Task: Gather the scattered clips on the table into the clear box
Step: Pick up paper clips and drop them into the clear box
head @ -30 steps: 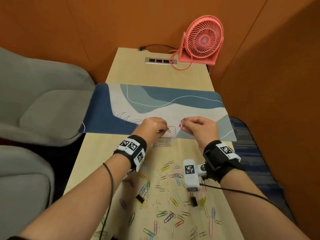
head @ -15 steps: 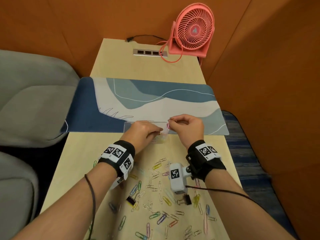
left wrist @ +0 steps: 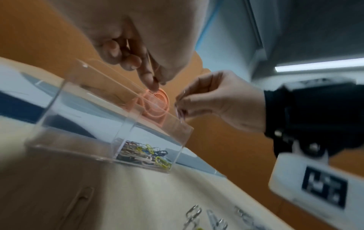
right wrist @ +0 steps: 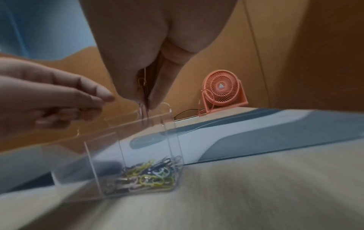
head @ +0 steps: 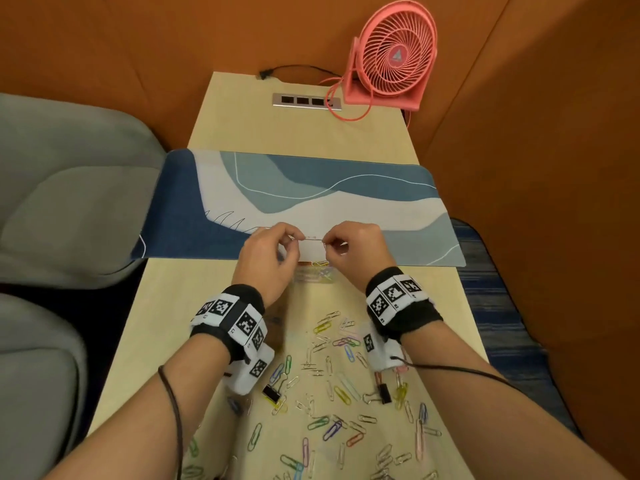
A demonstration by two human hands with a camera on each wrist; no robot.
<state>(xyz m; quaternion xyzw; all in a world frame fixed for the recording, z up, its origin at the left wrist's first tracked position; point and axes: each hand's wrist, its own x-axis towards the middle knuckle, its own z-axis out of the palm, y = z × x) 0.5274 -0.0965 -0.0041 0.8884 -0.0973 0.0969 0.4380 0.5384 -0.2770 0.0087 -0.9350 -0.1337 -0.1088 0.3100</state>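
Note:
The clear box [head: 313, 276] stands on the wooden table at the mat's front edge, its lid [left wrist: 126, 93] tipped up and open. Coloured paper clips [left wrist: 144, 153] lie in its right compartment [right wrist: 149, 177]. My left hand [head: 298, 237] hovers just above the box, fingers curled, pinching a thin wire clip [left wrist: 152, 65]. My right hand [head: 327, 242] faces it a short gap away and pinches a few clips [right wrist: 144, 96] that hang down over the lid's edge. Several loose clips [head: 332, 375] lie scattered nearer to me, under my forearms.
Two black binder clips [head: 272, 393] [head: 384, 393] lie among the paper clips. A blue and white desk mat [head: 311, 199] crosses the table. A pink fan [head: 391, 57] and a socket strip [head: 306, 100] sit at the far end. Orange walls close in; a grey seat [head: 69, 188] stands left.
Both hands have lifted from the box's rim and now hover slightly higher over it, fingertips facing each other. The head view has shifted, so the box sits closer to me.

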